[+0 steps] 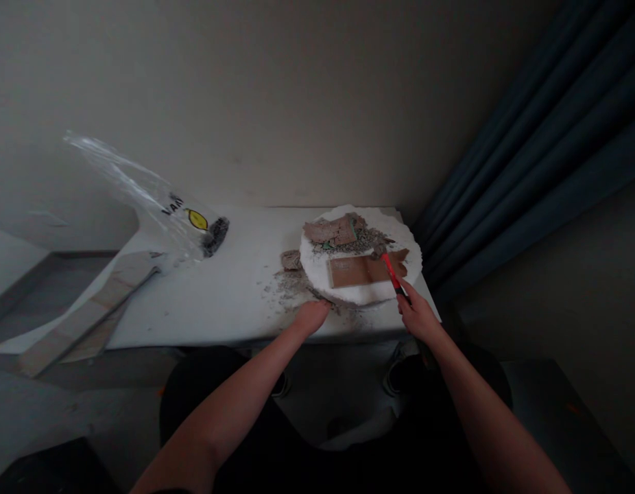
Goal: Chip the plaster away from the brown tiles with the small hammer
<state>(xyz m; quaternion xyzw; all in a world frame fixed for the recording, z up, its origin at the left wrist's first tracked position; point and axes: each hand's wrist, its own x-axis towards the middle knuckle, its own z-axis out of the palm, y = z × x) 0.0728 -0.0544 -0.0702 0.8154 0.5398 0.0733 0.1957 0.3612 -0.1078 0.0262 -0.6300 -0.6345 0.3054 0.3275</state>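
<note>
A red-and-black-handled hammer is in my right hand, fingers wrapped round the grip. Its grey head rests over a round white slab with a ragged rim and blends with the rubble there. My left hand is closed at the slab's near-left edge; its fingertips are too dark to show what they hold. A flat brown sheet lies on the slab near the hammer head. Behind it are grey crumbled rubble and a brownish broken slab piece.
A white table carries the slab. A small grey chunk and loose grit lie left of it. Farther left are a clear plastic bag with dark contents and brown boards. A blue curtain hangs at right.
</note>
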